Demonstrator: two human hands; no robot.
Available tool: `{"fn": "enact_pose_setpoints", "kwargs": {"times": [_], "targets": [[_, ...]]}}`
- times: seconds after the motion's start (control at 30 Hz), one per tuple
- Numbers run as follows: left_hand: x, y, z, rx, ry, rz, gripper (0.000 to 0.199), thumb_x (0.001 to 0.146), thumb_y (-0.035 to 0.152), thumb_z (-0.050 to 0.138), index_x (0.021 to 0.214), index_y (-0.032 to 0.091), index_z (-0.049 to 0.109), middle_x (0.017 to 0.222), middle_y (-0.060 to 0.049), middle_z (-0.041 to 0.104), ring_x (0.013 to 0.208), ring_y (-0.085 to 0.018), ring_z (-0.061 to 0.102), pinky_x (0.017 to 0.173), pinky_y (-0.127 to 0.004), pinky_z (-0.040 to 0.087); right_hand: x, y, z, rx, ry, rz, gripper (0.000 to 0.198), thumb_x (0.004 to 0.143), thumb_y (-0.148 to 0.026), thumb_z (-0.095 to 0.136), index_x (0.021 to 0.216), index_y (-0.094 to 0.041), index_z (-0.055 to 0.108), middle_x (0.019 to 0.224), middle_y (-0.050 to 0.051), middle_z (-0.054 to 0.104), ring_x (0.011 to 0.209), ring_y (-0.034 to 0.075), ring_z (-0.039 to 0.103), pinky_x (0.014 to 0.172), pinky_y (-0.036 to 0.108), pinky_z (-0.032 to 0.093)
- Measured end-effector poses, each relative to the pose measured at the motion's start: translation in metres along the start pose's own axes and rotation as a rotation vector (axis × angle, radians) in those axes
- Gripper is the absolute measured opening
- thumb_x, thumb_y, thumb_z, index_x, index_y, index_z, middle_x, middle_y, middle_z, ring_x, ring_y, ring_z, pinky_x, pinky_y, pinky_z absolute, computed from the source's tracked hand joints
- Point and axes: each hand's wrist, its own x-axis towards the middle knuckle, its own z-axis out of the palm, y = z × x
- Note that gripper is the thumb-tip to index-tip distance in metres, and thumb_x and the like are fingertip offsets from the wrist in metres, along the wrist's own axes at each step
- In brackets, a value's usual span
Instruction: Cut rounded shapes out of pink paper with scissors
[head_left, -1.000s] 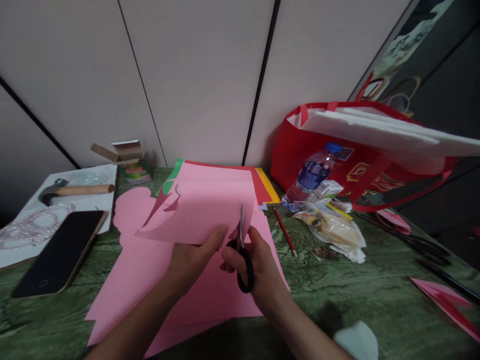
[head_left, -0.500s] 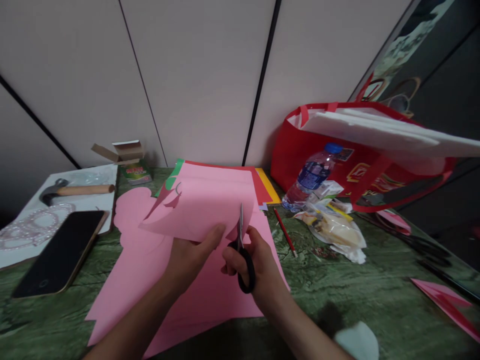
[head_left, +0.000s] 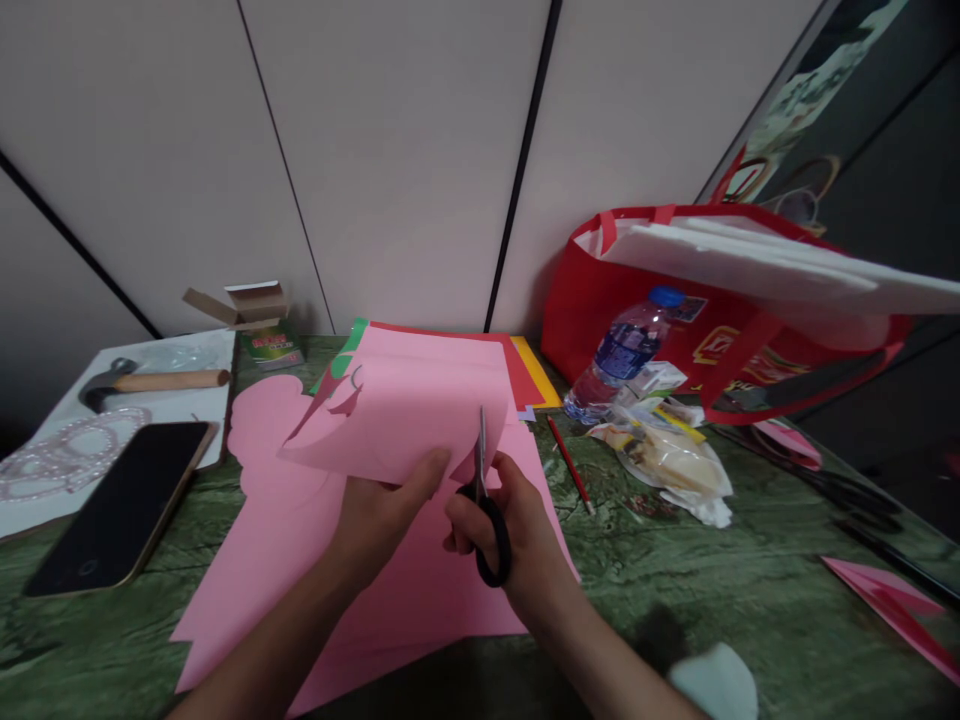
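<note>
A curled pink sheet of paper (head_left: 405, 415) is lifted off the table, its lower edge pinched by my left hand (head_left: 390, 515) with the thumb on top. My right hand (head_left: 506, 520) grips black-handled scissors (head_left: 491, 535), fingers through the loops. The blades point away from me and overlap the sheet's right part, near a slit at its lower edge. Beneath both hands lie larger pink paper pieces (head_left: 292, 560), one with a wavy cut outline at the left. My left fingers are hidden behind the sheet.
At left are a phone (head_left: 120, 510), a hammer (head_left: 172, 380) and an opened small box (head_left: 266, 335). To the right sit a red pencil (head_left: 571, 468), a water bottle (head_left: 622, 355), a plastic-wrapped item (head_left: 667, 455) and a red bag (head_left: 592, 280). Coloured sheets (head_left: 534, 370) lie behind.
Almost nothing differs. Both hands, the scissors and the pink sheet keep nearly the same position.
</note>
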Motion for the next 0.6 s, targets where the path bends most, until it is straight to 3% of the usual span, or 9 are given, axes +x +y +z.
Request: {"fn": "enact_pose_setpoints", "kwargs": {"times": [0.4, 0.5, 0.6], "targets": [[0.0048, -0.0050, -0.0004, -0.149, 0.002, 0.062, 0.017, 0.067, 0.022, 0.065, 0.057, 0.017, 0.053, 0.047, 0.006, 0.051, 0.045, -0.008, 0.048, 0.041, -0.018, 0.039, 0.0000, 0.0017, -0.0004, -0.030, 0.007, 0.021, 0.067, 0.058, -0.046, 0.071, 0.107, -0.016, 0.038, 0.049, -0.009, 0.049, 0.041, 0.013, 0.052, 0.042, 0.025, 0.042], [0.0060, -0.0051, -0.0005, -0.230, -0.077, 0.069, 0.026, 0.073, 0.023, 0.061, 0.050, 0.017, 0.052, 0.042, 0.005, 0.050, 0.041, -0.008, 0.046, 0.041, -0.020, 0.038, 0.0004, 0.0033, -0.0007, -0.029, -0.023, 0.000, 0.063, 0.061, -0.044, 0.070, 0.108, -0.016, 0.038, 0.046, -0.010, 0.048, 0.041, 0.012, 0.051, 0.042, 0.024, 0.041], [0.0058, -0.0045, -0.0004, -0.257, -0.146, 0.094, 0.025, 0.077, 0.022, 0.058, 0.052, 0.016, 0.056, 0.046, 0.002, 0.058, 0.046, -0.011, 0.053, 0.046, -0.022, 0.043, 0.0005, 0.0051, 0.0003, 0.001, -0.044, -0.020, 0.058, 0.064, -0.041, 0.068, 0.107, -0.017, 0.038, 0.047, -0.011, 0.049, 0.039, 0.010, 0.048, 0.043, 0.024, 0.043]]}}
